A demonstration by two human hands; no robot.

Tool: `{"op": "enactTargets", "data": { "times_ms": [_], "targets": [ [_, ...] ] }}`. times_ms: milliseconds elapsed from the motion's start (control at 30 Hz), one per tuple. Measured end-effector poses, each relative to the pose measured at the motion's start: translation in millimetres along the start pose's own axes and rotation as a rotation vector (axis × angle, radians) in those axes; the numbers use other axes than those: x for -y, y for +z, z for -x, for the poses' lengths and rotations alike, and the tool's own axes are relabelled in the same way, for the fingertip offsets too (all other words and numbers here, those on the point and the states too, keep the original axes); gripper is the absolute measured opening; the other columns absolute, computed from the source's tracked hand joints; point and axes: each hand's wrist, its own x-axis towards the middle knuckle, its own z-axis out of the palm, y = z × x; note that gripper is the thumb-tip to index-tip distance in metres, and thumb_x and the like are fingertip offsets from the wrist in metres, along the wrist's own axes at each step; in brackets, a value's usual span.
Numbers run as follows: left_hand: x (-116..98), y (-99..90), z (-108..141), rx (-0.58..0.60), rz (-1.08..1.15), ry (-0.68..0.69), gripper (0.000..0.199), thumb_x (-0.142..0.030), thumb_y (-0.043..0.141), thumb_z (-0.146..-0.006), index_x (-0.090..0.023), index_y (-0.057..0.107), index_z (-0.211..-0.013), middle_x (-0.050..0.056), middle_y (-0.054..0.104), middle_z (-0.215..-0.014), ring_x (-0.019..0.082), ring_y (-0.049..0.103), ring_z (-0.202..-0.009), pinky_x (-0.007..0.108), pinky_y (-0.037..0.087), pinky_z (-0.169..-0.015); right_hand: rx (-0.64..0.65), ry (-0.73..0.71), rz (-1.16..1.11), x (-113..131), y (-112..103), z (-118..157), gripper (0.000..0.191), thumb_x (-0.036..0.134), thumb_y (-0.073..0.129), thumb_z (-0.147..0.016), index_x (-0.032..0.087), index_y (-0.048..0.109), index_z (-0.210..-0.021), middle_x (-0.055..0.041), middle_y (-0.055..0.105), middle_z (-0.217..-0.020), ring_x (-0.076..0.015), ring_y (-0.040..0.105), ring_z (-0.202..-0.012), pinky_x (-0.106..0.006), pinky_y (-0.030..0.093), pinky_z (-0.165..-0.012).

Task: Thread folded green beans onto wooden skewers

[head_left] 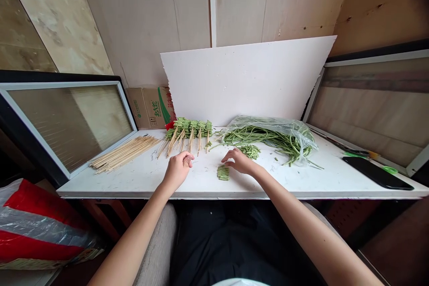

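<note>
My left hand (pixel 179 168) is closed just above the white table, with thumb and fingers curled together. Whatever is inside those fingers, if anything, is hidden. Opposite it, my right hand (pixel 239 161) has its fingers stretched out and partly spread over a short row of cut green bean pieces (pixel 223 173); whether the fingertips touch them I cannot tell. Behind that hand lies a loose pile of cut bean pieces (pixel 251 151). Several finished skewers of bean pieces (pixel 191 127) are stacked beyond my left hand, their bare stick ends pointing towards me.
Bare bamboo sticks (pixel 125 153) lie at the left of the white table (pixel 134 187). Long green beans (pixel 254 135) fill a clear plastic bag (pixel 295 127) at the back right. A black phone (pixel 377 172) rests near the right edge. A cardboard box (pixel 147 107) and white board (pixel 248 82) stand behind.
</note>
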Motion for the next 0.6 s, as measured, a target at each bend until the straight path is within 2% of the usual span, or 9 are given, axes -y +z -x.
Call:
{"op": "enactTargets", "data": {
  "times_ms": [100,300,433,533,600],
  "targets": [
    [-2,0.5,1,0.0,-0.01,0.004,0.023,-0.025,0.051,-0.098,-0.02,0.071,-0.088,0.001,0.072,-0.07,0.017,0.064,-0.065,0.027,0.045,-0.068,0.039,-0.016,0.039,-6,10,1,0.016,0.021,0.07,-0.087,0.025,0.085,-0.093,-0.0111,0.078,-0.094,-0.0318,0.062,-0.098,-0.043,0.047,-0.092],
    [-4,1.0,2,0.008,0.0,-0.002,0.019,-0.024,0.053,-0.098,-0.02,0.071,-0.091,0.001,0.073,-0.073,0.017,0.065,-0.067,0.027,0.045,-0.07,-0.027,-0.02,0.063,-8,18,0,0.012,0.018,0.07,-0.086,0.022,0.081,-0.083,-0.0114,0.077,-0.088,-0.0311,0.063,-0.097,-0.042,0.047,-0.091],
    [-5,0.1,2,0.002,-0.005,-0.005,0.018,-0.024,0.054,-0.097,-0.02,0.07,-0.091,0.0,0.074,-0.072,0.017,0.065,-0.066,0.027,0.045,-0.069,-0.175,0.028,-0.081,-11,8,-3,0.016,0.034,0.071,-0.09,0.022,0.081,-0.092,-0.0111,0.078,-0.093,-0.0291,0.066,-0.093,-0.04,0.05,-0.083],
    [-6,-0.5,2,0.001,0.0,0.0,0.02,-0.025,0.053,-0.098,-0.02,0.07,-0.091,0.001,0.074,-0.073,0.017,0.065,-0.066,0.027,0.045,-0.068,-0.328,0.104,-0.3,-11,-5,-6,0.032,0.049,0.074,-0.088,0.023,0.081,-0.104,-0.0103,0.078,-0.099,-0.0267,0.068,-0.087,-0.039,0.052,-0.077],
    [-6,-0.3,2,-0.005,0.004,0.008,0.021,-0.026,0.052,-0.099,-0.02,0.07,-0.09,0.001,0.074,-0.074,0.017,0.064,-0.066,0.027,0.045,-0.067,-0.393,0.174,-0.473,-8,-12,-7,0.041,0.057,0.077,-0.083,0.023,0.081,-0.106,-0.0099,0.079,-0.099,-0.0264,0.068,-0.086,-0.038,0.052,-0.074]
  ]
}}
